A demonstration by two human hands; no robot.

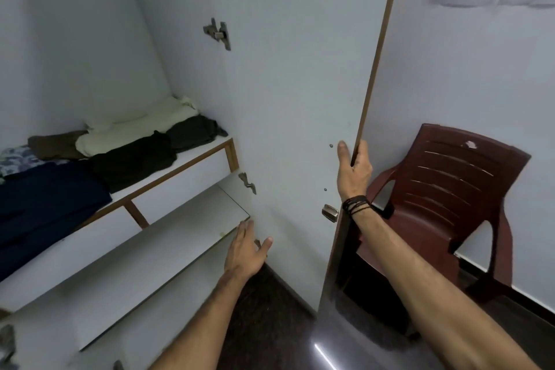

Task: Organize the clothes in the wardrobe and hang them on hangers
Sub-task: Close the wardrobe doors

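Note:
The white wardrobe door point(285, 84) stands open in the middle of the view. My right hand point(353, 170) grips its brown outer edge, fingers wrapped round it. My left hand point(244, 249) is held flat with fingers apart against the lower inside face of the door, holding nothing. Inside the wardrobe, on the shelf point(186, 156) above the drawers, lie folded clothes: a navy garment point(45, 201), a black one point(132, 159), a cream one point(135, 126), a dark grey one point(192, 131), a brown one point(57, 144) and a patterned one point(15, 158). No hanger is in view.
A brown plastic chair point(450, 189) stands right behind the open door, against the white wall. Below the drawers a white shelf point(168, 237) sticks out towards me. Metal hinges point(217, 33) and a latch point(329, 212) sit on the door. The floor is dark.

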